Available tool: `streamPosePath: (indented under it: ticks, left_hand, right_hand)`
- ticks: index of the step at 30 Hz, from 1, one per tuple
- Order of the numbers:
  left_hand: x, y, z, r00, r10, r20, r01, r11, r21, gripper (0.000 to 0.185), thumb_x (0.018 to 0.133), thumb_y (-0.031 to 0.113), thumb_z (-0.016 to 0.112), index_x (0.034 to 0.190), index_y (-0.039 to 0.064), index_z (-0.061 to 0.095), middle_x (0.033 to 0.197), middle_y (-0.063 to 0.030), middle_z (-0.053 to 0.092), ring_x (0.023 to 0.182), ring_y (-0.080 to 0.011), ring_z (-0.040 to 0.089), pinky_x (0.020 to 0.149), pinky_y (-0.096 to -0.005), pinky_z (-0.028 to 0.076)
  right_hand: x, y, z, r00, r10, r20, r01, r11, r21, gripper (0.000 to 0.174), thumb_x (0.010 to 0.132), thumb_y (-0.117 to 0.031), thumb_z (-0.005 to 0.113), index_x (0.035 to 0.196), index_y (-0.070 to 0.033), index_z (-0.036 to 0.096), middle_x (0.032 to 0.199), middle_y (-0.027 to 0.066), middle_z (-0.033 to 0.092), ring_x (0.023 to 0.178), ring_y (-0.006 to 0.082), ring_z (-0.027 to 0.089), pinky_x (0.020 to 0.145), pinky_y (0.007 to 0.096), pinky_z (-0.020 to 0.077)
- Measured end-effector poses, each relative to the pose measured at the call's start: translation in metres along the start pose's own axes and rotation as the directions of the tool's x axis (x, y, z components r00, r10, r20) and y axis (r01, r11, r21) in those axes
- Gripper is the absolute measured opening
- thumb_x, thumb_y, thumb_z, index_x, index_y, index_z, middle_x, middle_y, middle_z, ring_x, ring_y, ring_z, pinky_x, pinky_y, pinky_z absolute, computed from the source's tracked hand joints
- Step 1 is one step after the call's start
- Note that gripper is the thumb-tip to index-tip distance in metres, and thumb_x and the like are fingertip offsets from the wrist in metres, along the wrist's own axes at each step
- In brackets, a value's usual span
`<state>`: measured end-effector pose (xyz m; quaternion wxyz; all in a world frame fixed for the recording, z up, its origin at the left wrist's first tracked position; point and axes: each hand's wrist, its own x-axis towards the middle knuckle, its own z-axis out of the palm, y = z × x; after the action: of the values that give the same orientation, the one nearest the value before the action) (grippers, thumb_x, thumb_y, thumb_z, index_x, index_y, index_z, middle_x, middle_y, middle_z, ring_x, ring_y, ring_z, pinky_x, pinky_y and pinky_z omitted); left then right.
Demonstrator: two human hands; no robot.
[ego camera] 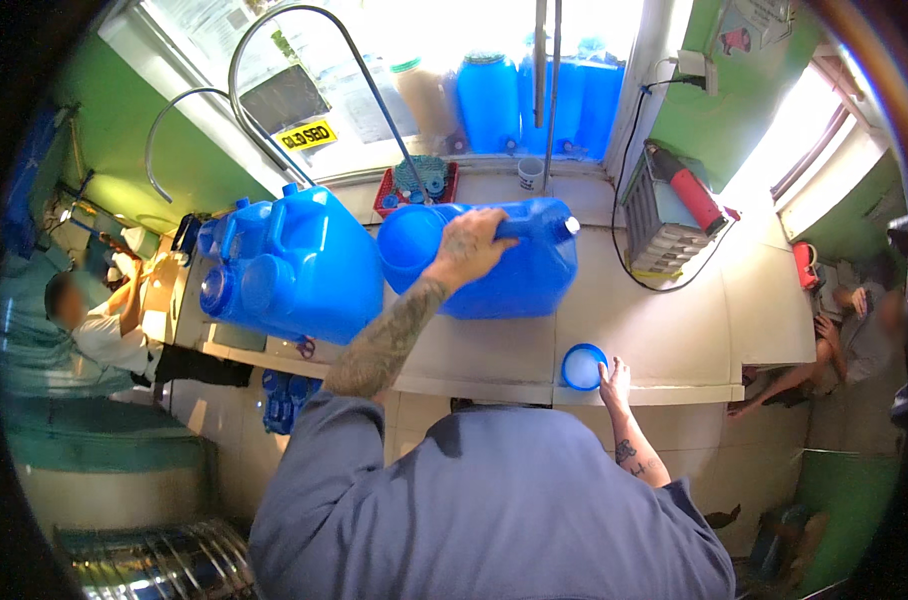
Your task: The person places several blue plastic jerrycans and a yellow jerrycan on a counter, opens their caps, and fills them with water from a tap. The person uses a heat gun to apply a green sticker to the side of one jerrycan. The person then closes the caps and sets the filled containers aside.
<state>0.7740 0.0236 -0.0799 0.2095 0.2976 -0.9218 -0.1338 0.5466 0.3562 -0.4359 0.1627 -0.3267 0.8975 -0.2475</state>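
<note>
A blue plastic water jug [510,285] stands on the tiled counter before me. My left hand [472,244] is closed around its top handle. At the jug's left end is a wide round mouth [410,238] with no lid on it, and at the right end a small white spout cap [571,224]. Near the counter's front edge my right hand [615,382] grips the rim of a round blue lid [584,367], whose pale inner side faces up. Other blue jugs [326,262] with lids on stand close together to the left.
Behind the jug are a red basket [454,180] of blue caps and a white cup [530,174]. A curved metal pipe [349,45] arches over the counter. At right, a heat gun [686,187] and its cable [615,232] rest by a grey crate [656,225]. People sit at both sides.
</note>
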Motion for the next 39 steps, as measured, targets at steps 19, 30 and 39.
streamPosePath:
  ticks: [19,30,39]
  left_hand:
    - [-0.095,-0.209,0.178,0.634,-0.392,0.667,0.551,-0.376,-0.745,0.027,0.104,0.025,0.051,0.120,0.007,0.063,0.098,-0.0031,0.068,0.080,-0.0135,0.064,0.069,-0.0294,0.051]
    - [-0.066,-0.200,0.157,0.628,-0.430,0.649,0.693,-0.072,-0.718,0.032,0.103,0.034,0.052,0.117,0.009,0.065,0.102,-0.0045,0.071,0.086,-0.0147,0.067,0.073,-0.0315,0.053]
    - [-0.070,-0.155,0.032,0.852,-0.266,0.451,0.515,0.269,-0.814,0.048,0.103,0.036,0.056,0.140,0.005,0.052,0.112,-0.0116,0.071,0.095,-0.0173,0.069,0.080,-0.0325,0.055]
  right_hand:
    - [-0.102,-0.334,-0.172,0.860,-0.249,-0.446,0.294,0.955,0.033,0.078,0.102,-0.044,0.052,0.154,0.004,0.023,0.146,0.0302,0.037,0.136,0.0445,0.037,0.115,0.0528,0.0291]
    - [-0.075,-0.331,-0.195,0.898,-0.227,-0.378,0.255,0.967,0.026,0.082,0.099,-0.044,0.058,0.155,0.005,0.021,0.148,0.0329,0.034,0.136,0.0454,0.040,0.113,0.0514,0.0332]
    - [0.117,-0.155,-0.096,0.950,0.236,0.204,-0.289,0.912,0.291,0.087,0.095,-0.073,0.042,0.145,-0.001,0.049,0.143,0.0217,0.054,0.130,0.0330,0.053,0.111,0.0410,0.0380]
